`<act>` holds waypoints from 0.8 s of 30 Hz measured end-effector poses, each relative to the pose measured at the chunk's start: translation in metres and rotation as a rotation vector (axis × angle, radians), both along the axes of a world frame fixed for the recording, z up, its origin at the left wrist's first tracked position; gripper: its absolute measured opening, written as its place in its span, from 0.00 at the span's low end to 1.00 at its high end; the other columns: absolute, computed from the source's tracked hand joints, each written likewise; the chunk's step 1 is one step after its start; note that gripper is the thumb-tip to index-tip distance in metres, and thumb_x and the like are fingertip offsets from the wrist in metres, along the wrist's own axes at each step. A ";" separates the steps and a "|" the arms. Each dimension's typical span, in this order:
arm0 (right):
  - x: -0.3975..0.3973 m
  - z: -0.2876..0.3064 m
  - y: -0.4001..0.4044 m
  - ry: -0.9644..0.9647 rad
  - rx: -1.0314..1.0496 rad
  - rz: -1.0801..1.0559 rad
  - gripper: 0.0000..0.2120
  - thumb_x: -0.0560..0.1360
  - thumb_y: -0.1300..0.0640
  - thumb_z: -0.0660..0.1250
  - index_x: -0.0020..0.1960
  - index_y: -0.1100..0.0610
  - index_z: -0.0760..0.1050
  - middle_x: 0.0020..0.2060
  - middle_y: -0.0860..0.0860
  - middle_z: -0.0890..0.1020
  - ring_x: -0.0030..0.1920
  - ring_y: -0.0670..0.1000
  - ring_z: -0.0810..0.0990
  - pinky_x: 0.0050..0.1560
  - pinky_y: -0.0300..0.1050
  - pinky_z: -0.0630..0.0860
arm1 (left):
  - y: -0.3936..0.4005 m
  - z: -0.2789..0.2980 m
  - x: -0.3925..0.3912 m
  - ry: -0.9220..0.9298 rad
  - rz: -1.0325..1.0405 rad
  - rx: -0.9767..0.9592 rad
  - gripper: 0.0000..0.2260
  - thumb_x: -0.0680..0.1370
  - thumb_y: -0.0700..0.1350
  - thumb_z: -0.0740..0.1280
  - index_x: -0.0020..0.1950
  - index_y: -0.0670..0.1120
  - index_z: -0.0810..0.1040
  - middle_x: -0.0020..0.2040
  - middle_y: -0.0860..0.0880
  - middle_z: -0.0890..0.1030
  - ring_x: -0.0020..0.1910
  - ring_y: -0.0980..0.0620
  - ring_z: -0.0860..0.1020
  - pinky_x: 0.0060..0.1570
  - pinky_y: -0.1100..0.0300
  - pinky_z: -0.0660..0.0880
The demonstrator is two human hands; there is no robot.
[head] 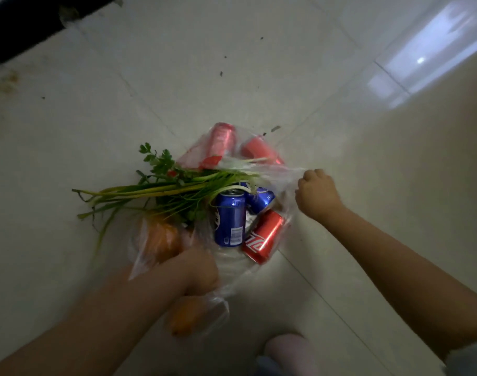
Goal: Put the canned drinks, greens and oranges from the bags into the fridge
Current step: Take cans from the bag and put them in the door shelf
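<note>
1. Clear plastic bags [272, 172] of groceries are being held open on a tiled floor [232, 63], seen from above.
2. The bag's edge is being pinched in the closed grip of the right hand [317, 192].
3. Bag plastic is being clutched in the fisted left hand [198, 270], beside an orange [160, 238]; a second orange [184, 318] is showing just under the wrist.
4. Greens [161, 189] are being left sprawled from the bags onto the floor at left.
5. Blue cans [230, 217] and red cans [263, 236] are lying among the bags between the hands; further red cans are lying behind.
</note>
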State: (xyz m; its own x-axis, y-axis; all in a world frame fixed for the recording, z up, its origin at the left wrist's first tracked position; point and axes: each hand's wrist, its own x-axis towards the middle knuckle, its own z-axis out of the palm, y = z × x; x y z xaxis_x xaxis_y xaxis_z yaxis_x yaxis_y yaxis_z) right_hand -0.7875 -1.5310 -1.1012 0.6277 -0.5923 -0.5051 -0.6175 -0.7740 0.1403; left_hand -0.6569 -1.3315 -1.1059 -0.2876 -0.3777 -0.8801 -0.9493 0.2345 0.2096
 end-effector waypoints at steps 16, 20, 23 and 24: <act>-0.029 -0.044 0.090 -0.312 0.203 0.630 0.26 0.46 0.54 0.79 0.44 0.56 0.84 0.39 0.51 0.86 0.38 0.50 0.85 0.39 0.42 0.82 | -0.066 -0.014 0.018 -0.098 0.635 -0.600 0.23 0.78 0.54 0.61 0.67 0.42 0.66 0.65 0.44 0.70 0.64 0.45 0.68 0.59 0.54 0.69; -0.036 -0.045 0.092 -0.217 0.170 0.543 0.34 0.41 0.51 0.79 0.48 0.51 0.83 0.46 0.48 0.86 0.45 0.49 0.85 0.41 0.43 0.81 | -0.057 -0.008 0.024 -0.073 0.639 -0.610 0.21 0.77 0.53 0.62 0.65 0.43 0.66 0.64 0.44 0.70 0.63 0.45 0.69 0.59 0.54 0.68; -0.058 -0.043 0.092 -0.211 0.157 0.510 0.29 0.49 0.54 0.80 0.50 0.51 0.82 0.44 0.49 0.86 0.45 0.52 0.84 0.44 0.45 0.81 | -0.029 -0.003 0.033 0.027 0.756 -0.592 0.18 0.76 0.51 0.63 0.61 0.42 0.69 0.62 0.44 0.69 0.61 0.46 0.69 0.55 0.59 0.68; -0.064 -0.044 0.093 -0.201 0.149 0.513 0.29 0.51 0.54 0.81 0.51 0.52 0.81 0.43 0.50 0.86 0.45 0.53 0.83 0.45 0.45 0.80 | -0.023 -0.002 0.034 0.073 0.838 -0.577 0.17 0.76 0.49 0.64 0.59 0.40 0.70 0.62 0.43 0.69 0.59 0.46 0.71 0.53 0.60 0.68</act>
State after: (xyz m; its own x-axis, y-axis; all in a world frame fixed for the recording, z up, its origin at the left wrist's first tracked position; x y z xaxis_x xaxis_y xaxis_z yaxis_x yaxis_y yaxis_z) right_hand -0.8511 -1.4383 -1.1448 0.9087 -0.1179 -0.4005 -0.1605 -0.9842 -0.0744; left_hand -0.6233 -1.3541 -1.1074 0.2181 -0.8434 -0.4910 -0.8440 -0.4156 0.3391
